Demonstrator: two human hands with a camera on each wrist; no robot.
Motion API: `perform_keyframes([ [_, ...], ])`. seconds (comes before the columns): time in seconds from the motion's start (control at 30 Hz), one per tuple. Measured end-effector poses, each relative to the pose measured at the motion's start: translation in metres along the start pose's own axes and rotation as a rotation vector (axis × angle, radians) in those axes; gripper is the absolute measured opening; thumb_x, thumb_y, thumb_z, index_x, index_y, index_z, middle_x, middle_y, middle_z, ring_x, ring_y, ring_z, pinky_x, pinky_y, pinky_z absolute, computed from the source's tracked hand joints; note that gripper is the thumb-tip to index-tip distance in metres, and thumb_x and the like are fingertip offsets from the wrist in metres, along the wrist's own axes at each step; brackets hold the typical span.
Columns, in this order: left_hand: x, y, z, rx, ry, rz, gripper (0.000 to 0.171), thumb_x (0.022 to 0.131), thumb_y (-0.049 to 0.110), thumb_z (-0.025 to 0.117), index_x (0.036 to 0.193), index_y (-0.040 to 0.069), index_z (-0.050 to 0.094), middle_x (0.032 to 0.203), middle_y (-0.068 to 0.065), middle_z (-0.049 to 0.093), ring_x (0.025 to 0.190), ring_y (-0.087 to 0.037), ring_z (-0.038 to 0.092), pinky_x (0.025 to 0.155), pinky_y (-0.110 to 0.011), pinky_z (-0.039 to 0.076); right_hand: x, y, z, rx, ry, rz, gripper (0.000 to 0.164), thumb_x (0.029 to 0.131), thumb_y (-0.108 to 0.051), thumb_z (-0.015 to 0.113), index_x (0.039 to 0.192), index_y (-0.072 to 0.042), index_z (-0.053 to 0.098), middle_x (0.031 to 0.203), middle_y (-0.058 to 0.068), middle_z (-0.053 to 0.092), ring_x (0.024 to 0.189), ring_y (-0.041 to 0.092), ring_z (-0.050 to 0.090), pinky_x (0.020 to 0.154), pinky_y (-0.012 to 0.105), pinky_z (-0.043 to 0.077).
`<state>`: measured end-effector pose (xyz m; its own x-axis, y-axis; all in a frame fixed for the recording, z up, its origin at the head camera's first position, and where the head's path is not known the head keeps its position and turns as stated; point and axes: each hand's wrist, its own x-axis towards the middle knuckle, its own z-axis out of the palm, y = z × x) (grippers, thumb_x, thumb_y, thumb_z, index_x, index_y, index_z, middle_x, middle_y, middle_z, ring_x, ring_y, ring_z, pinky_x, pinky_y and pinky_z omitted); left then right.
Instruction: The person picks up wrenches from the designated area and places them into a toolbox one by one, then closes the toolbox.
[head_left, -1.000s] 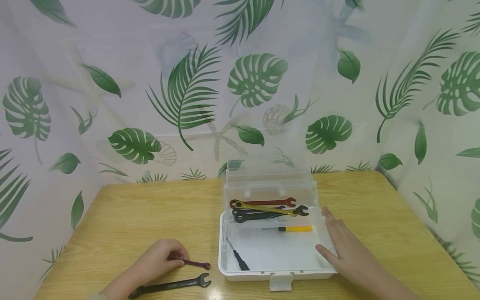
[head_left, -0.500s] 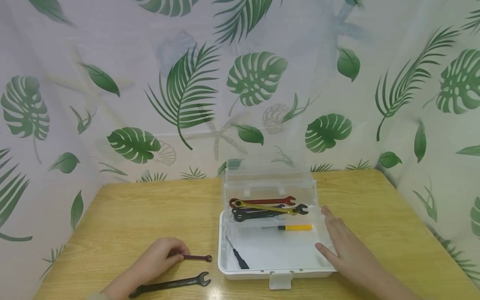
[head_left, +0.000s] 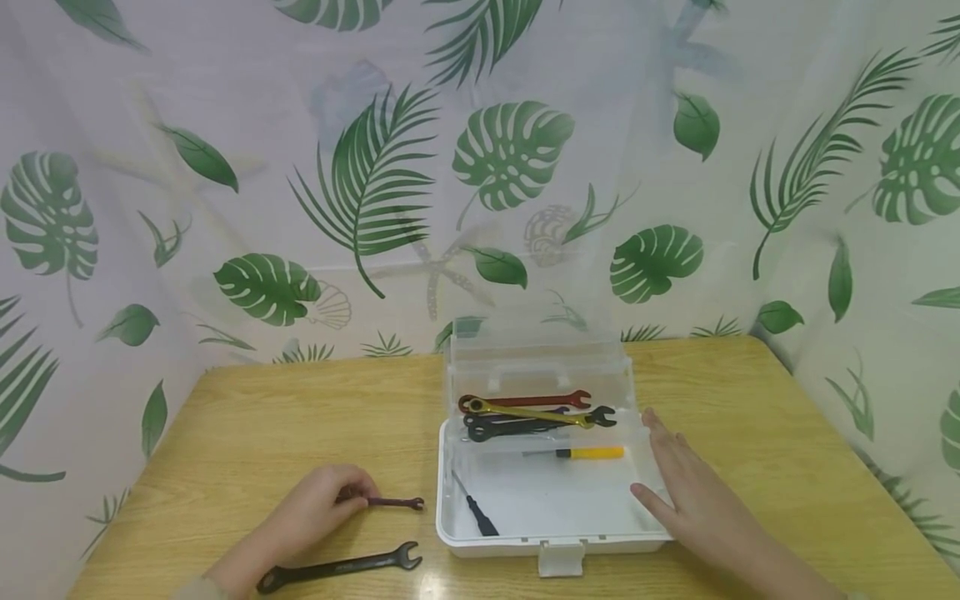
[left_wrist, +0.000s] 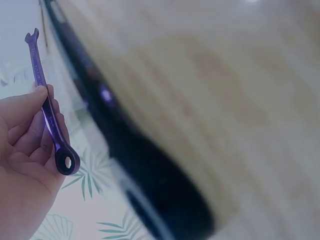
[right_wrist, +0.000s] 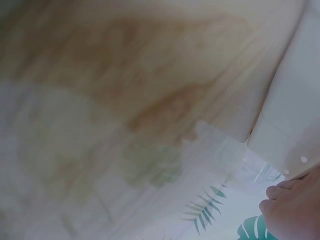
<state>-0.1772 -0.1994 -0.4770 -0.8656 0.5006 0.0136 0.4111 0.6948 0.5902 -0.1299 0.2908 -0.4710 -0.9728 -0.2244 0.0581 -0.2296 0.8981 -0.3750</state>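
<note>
My left hand (head_left: 322, 504) pinches a small purple combination wrench (left_wrist: 50, 112) between thumb and fingers, its open end pointing toward the toolbox in the head view. Just in front of that hand, a larger black wrench (head_left: 345, 567) lies on the table; it looms blurred in the left wrist view. My right hand (head_left: 697, 492) rests with straight fingers against the right side of the white toolbox (head_left: 480, 550). Inside the box are a yellow-handled screwdriver (head_left: 596, 452) and a black-handled screwdriver (head_left: 480, 515). Behind them lie a red wrench (head_left: 532, 402), a gold wrench (head_left: 525, 412) and some dark wrenches (head_left: 510, 428).
The toolbox's clear lid (head_left: 540, 337) stands raised at the back, and its latch (head_left: 561, 559) hangs at the front. A wooden table (head_left: 300, 425) carries everything. Leaf-printed sheeting (head_left: 570, 175) surrounds the table at the back and sides.
My left hand has shifted slightly away from the black wrench, toward the back of the table, with the purple wrench, which now lies more level. The right hand keeps its place on the toolbox.
</note>
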Motion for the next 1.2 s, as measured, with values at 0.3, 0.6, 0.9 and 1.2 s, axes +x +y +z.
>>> perform_keyframes([
  [0.3,0.002,0.006,-0.019,0.017,0.040,-0.037,0.012,0.096,0.004,0.075,0.094,0.016,0.077,0.092,0.004,0.074,0.085,-0.002,0.062,0.074,-0.022,0.057,0.000,-0.001,-0.001,0.003,-0.008,0.007,0.092,0.106,-0.045,0.061,0.170,-0.004,0.009,0.177,0.021,0.016,0.154,0.058,0.030,0.122,0.074,0.030],
  [0.6,0.011,0.012,-0.040,0.086,0.091,0.019,0.013,0.093,0.000,0.076,0.095,0.013,0.077,0.093,-0.001,0.075,0.084,-0.006,0.065,0.073,-0.024,0.059,0.001,0.001,0.000,0.013,-0.004,0.000,0.092,0.107,-0.044,0.061,0.171,-0.005,0.007,0.178,0.021,0.015,0.155,0.056,0.029,0.121,0.074,0.031],
  [0.9,0.021,0.017,-0.056,0.132,0.161,0.072,0.017,0.092,-0.005,0.076,0.095,0.012,0.077,0.092,-0.001,0.077,0.083,-0.009,0.068,0.073,-0.026,0.061,0.001,-0.001,0.001,-0.011,-0.012,0.013,0.093,0.107,-0.044,0.061,0.170,-0.004,0.007,0.177,0.022,0.016,0.153,0.058,0.030,0.121,0.074,0.031],
  [1.2,0.032,0.030,-0.062,0.168,0.219,0.093,0.017,0.093,-0.003,0.076,0.098,0.013,0.078,0.097,0.000,0.078,0.088,-0.014,0.071,0.078,-0.031,0.062,0.000,-0.001,0.000,-0.004,-0.001,-0.004,0.091,0.107,-0.043,0.061,0.170,-0.003,0.008,0.177,0.022,0.016,0.153,0.059,0.031,0.121,0.074,0.031],
])
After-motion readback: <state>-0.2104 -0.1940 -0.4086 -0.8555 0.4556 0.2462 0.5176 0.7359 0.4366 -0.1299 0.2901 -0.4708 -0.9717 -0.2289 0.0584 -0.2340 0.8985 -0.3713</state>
